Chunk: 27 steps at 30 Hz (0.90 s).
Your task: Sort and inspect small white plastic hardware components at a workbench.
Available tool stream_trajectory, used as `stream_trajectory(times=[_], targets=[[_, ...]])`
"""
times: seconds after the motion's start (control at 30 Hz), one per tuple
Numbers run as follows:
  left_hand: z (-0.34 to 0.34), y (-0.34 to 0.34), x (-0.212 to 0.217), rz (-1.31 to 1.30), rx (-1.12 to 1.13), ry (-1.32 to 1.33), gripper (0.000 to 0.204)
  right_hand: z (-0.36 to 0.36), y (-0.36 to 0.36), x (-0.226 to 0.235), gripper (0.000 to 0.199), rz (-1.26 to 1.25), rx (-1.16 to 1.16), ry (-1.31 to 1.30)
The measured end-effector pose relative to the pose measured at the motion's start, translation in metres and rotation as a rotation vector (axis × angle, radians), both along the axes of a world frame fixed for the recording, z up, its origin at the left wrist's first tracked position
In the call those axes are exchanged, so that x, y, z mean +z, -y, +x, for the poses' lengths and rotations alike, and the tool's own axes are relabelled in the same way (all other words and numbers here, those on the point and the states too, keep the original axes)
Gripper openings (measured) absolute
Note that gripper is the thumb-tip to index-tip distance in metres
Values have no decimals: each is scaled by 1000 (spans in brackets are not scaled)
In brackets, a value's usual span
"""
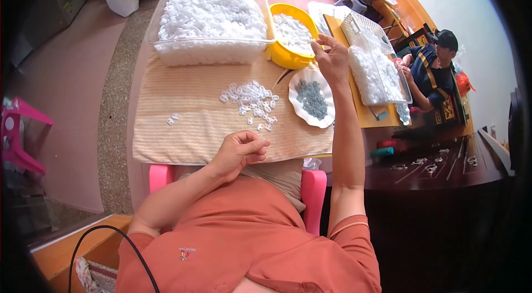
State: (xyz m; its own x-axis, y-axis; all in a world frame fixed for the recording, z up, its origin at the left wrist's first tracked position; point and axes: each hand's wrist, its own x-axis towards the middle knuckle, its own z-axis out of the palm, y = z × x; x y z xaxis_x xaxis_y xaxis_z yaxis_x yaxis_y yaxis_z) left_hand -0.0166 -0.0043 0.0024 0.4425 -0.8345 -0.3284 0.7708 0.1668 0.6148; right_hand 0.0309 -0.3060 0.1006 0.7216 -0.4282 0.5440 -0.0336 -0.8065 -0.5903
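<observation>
My left hand (pixel 241 155) is closed in front of my body at the near edge of the cloth. Its thumb and fingers are pressed together; whatever they pinch is too small to make out. My right hand (pixel 332 60) reaches forward beside the right rim of a yellow basin (pixel 293 61), fingers bent and slightly apart, with nothing visible in them. Small white plastic pieces (pixel 288 31) fill the basin. A loose pile of white two-holed pieces (pixel 252 96) lies on the cloth ahead of my left hand. Right of it, a white scalloped dish (pixel 316 121) holds small grey-green parts (pixel 312 99).
A large clear tub (pixel 213 52) heaped with white pieces stands at the back. Two stray pieces (pixel 173 119) lie left on the striped cloth (pixel 183 143). At right, a person (pixel 429 68) works by another clear bin (pixel 382 80). A pink stool (pixel 25 135) stands left.
</observation>
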Motion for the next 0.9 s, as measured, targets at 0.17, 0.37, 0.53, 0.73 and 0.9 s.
stream_trajectory(times=[0.17, 0.37, 0.53, 0.73, 0.9], targets=[[9, -5, 2, 45, 24, 13, 10, -16, -31, -18, 19, -21, -39, -15], [5, -2, 1, 38, 41, 48, 10, -78, -89, -43, 11, 99, 103, 43], [4, -5, 3, 68, 35, 102, 12, -107, -122, -67, 10, -102, 180, 56], [-1, -5, 4, 113, 17, 131, 12, -120, -137, -86, 12, 34, 226, 106], [0, -6, 7, 91, 9, 143, 13, -131, -142, -112, 10, 173, 192, 109]])
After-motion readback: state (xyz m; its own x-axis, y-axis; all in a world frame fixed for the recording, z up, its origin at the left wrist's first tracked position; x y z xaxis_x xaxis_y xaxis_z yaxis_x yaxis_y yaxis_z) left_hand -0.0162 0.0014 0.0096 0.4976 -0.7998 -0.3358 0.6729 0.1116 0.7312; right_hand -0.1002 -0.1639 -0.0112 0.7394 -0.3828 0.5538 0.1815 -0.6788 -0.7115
